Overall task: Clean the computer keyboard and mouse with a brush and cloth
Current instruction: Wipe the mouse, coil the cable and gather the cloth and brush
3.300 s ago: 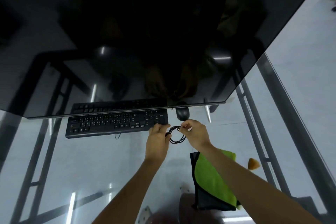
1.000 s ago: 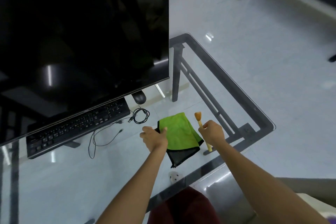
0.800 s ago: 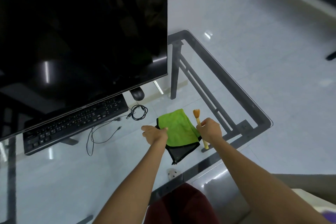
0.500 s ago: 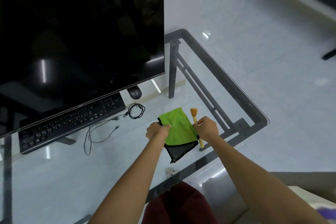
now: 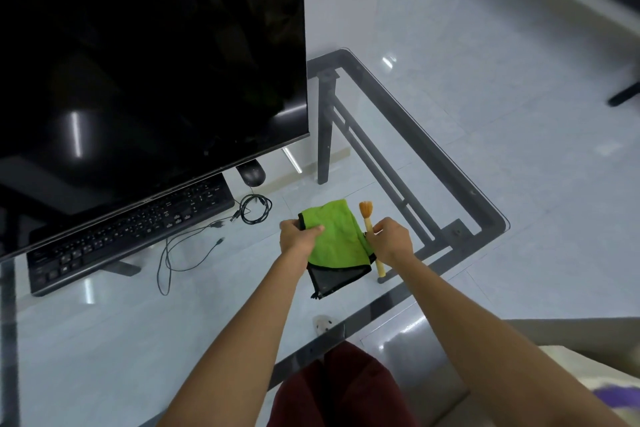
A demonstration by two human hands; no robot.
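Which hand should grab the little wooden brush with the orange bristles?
Probably the right hand. It is already at the handle of the small wooden brush with orange bristles, while the left hand is busy pinching the green cloth's far side.

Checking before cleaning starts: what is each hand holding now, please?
Left hand: closed on the left edge of the green cloth.
Right hand: closed on the cloth's right edge, beside the brush.

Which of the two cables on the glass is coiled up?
The mouse cable, wound into a small loop just below the black mouse. The other cable, running from the keyboard, trails loosely across the glass table.
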